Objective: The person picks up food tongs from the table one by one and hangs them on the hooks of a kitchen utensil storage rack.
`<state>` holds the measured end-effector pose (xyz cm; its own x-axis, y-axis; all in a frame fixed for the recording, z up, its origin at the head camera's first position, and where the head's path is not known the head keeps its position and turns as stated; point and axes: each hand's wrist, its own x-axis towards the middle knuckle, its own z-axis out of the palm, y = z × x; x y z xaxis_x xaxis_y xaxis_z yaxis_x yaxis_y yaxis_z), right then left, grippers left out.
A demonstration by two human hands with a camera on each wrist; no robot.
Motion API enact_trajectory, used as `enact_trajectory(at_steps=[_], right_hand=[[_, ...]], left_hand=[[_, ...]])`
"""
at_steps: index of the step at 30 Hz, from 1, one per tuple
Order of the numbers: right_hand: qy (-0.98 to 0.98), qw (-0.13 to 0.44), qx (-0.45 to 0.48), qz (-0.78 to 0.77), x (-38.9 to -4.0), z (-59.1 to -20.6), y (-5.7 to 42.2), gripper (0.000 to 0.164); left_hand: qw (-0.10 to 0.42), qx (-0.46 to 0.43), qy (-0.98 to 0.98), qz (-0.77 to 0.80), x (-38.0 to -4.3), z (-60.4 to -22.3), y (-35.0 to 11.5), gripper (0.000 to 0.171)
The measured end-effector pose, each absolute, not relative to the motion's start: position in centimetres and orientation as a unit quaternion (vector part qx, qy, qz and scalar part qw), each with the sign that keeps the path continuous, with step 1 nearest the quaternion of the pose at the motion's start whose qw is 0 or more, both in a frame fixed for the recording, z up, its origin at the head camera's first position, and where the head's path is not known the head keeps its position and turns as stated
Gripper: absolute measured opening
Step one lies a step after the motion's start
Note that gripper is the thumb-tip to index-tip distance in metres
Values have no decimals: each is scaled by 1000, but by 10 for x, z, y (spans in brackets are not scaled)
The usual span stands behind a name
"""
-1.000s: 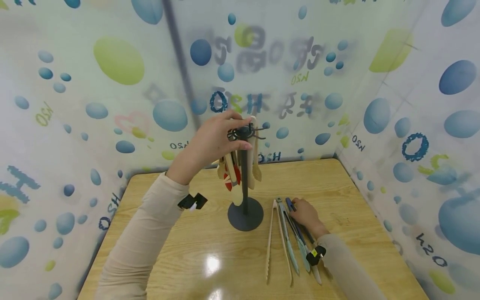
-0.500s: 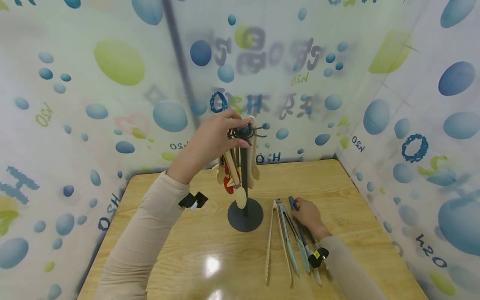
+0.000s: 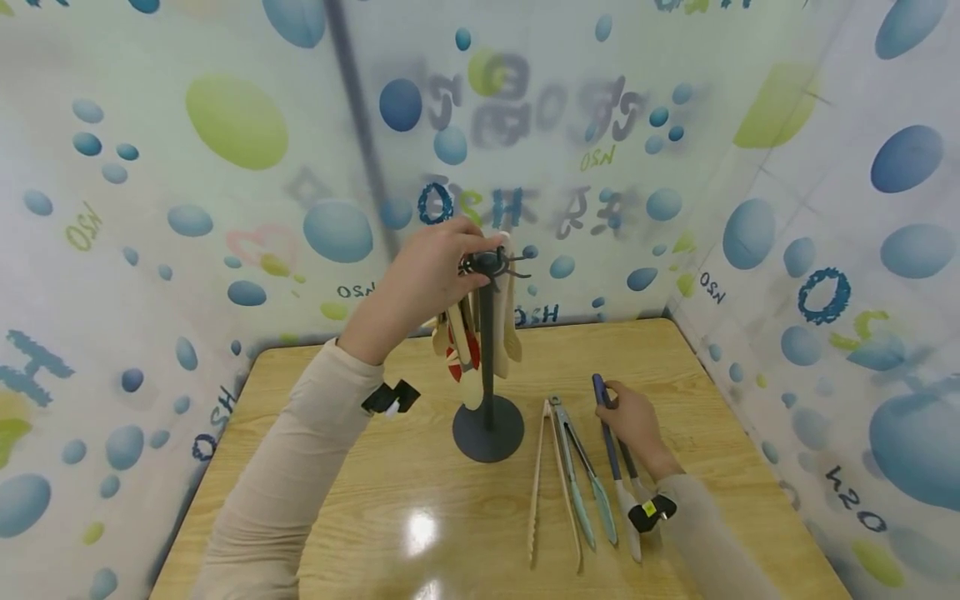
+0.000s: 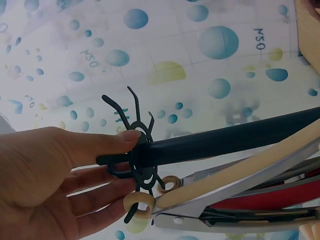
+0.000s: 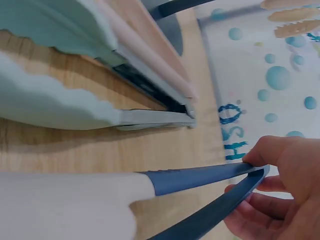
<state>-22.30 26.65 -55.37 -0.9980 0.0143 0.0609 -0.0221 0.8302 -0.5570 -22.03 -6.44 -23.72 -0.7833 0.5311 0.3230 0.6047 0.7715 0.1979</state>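
Note:
A dark rotating-style utensil stand (image 3: 487, 367) with curved hooks at its top stands on the wooden table (image 3: 360, 500). My left hand (image 3: 427, 279) holds the hooked top, thumb (image 4: 112, 142) on one side and fingers behind. Several tongs with cream and red parts hang from hooks beneath that hand; a cream tip (image 3: 471, 390) shows low near the pole. To the right, my right hand (image 3: 630, 421) pinches the joined end of navy-handled tongs (image 3: 608, 442). In the right wrist view their broad pale tips (image 5: 65, 205) reach left and the navy arms (image 5: 200, 179) spread apart.
Mint-tipped tongs (image 3: 577, 492) lie left of the navy pair, and beige-pink tongs (image 3: 535, 492) lie beside them, nearer the stand's round base (image 3: 487, 433). Patterned white curtains (image 3: 645, 167) enclose the table at the back and sides.
My right hand has moved a little right and up with the navy tongs, away from the mint pair. The hanging tongs have swung slightly. My left hand stays at the stand's top.

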Motion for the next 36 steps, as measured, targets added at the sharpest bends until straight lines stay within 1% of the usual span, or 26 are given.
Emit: enact_trajectory(at_steps=[4,9,14,21,24,28,36], right_hand=[[-952,53,-4,303,-222,-539,265,54],[-943,96,2,319,-221,-519,261,53],[-929,160,30,333,-222,-495,254,50],[-910,249,57,328,-226,-466,238,45],[-902,271,70,329,-228,-460,233,43],[-895,288,76,332,-231,-454,229,43],[-879,324,93,336,-238,-432,220,44]], left_hand=[[126,-307,-932,-149,-221,-237,-64,56],[126,-310,-929,-158,-220,-237,-64,56],[132,-301,-929,-169,-219,-239,-63,54],[145,-292,-929,-174,-218,-238,-63,46],[152,-298,-926,-173,-217,-238,-62,42],[146,-299,-928,-170,-217,-238,-61,40],[130,-283,-935,-167,-218,-237,-61,44]])
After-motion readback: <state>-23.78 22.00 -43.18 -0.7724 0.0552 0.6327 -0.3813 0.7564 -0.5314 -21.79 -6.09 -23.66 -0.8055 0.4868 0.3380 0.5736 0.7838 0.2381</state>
